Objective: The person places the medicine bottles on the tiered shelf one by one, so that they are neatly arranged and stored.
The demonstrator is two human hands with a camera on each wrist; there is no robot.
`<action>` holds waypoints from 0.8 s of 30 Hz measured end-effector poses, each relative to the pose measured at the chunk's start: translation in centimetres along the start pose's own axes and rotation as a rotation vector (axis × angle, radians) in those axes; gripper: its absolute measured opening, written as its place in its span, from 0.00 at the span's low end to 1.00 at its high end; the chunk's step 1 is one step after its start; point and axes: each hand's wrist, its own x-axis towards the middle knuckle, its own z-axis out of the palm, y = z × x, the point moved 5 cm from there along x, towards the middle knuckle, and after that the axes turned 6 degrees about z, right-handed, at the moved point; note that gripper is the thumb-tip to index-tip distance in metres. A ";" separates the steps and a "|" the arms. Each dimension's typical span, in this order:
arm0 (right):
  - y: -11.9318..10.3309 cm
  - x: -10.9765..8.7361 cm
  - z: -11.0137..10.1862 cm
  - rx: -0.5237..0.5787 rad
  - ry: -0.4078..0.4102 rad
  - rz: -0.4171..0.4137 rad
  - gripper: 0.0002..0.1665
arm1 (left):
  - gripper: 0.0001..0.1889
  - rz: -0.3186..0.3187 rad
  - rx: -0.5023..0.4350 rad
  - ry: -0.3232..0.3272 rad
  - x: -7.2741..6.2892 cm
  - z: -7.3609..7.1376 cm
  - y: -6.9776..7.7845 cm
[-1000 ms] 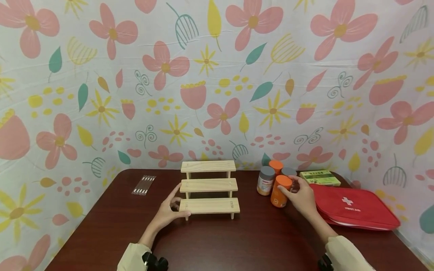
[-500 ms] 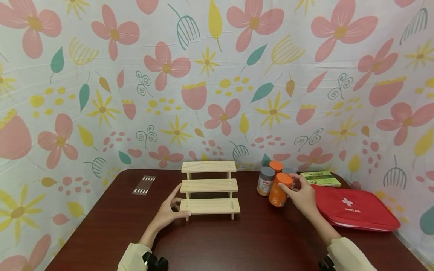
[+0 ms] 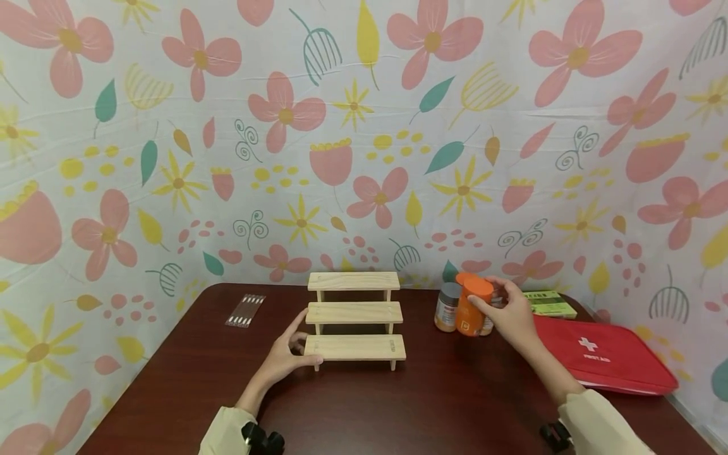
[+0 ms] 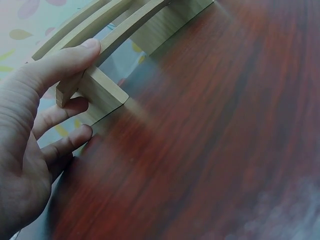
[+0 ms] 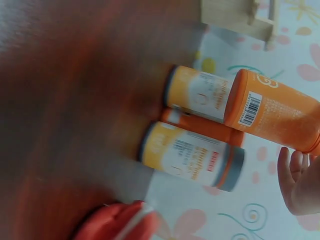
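Note:
At the left end of a three-step wooden display rack [image 3: 354, 346] my left hand [image 3: 282, 355] grips the lowest step, thumb on top. The left wrist view shows the other fingers curled beneath that step [image 4: 131, 31]. My right hand [image 3: 513, 316] holds an orange supplement bottle [image 3: 471, 315] by its orange cap, raised off the table. Its base and barcode side face the right wrist camera [image 5: 275, 111]. Behind it stand two grey-capped bottles with white and yellow labels [image 5: 186, 154], and another orange bottle [image 5: 202, 126] between them, mostly hidden.
A red first aid pouch [image 3: 611, 355] lies at the right, with a green and yellow box [image 3: 550, 304] behind it. A clear pack of cotton swabs [image 3: 246, 310] lies at the back left of the dark wooden table [image 3: 375, 411]. A flowered cloth hangs behind.
My right hand has lifted the orange bottle up from the table, in front of the other bottles. The left hand stays on the rack. The head view has shifted slightly.

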 end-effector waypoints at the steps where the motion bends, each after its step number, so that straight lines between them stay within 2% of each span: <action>1: -0.3 0.1 -0.2 0.000 0.005 -0.010 0.32 | 0.56 0.000 0.000 0.001 0.0 0.0 0.0; 7: -1.7 0.9 -0.9 0.006 0.030 -0.043 0.32 | 0.56 0.014 0.000 -0.002 0.1 0.0 -0.1; 12: -2.7 1.7 -0.8 0.016 0.010 -0.059 0.33 | 0.56 0.026 -0.021 -0.013 0.0 -0.1 0.2; 15: -3.6 2.4 -0.4 0.041 0.002 -0.033 0.34 | 0.56 0.027 -0.018 -0.011 -0.1 -0.3 0.3; 20: -5.7 4.3 0.4 0.150 -0.002 0.035 0.37 | 0.55 0.029 -0.004 0.003 0.0 -0.6 0.1; 24: -7.3 5.2 1.0 0.191 -0.010 0.031 0.37 | 0.56 0.014 -0.002 -0.009 0.0 -0.1 0.1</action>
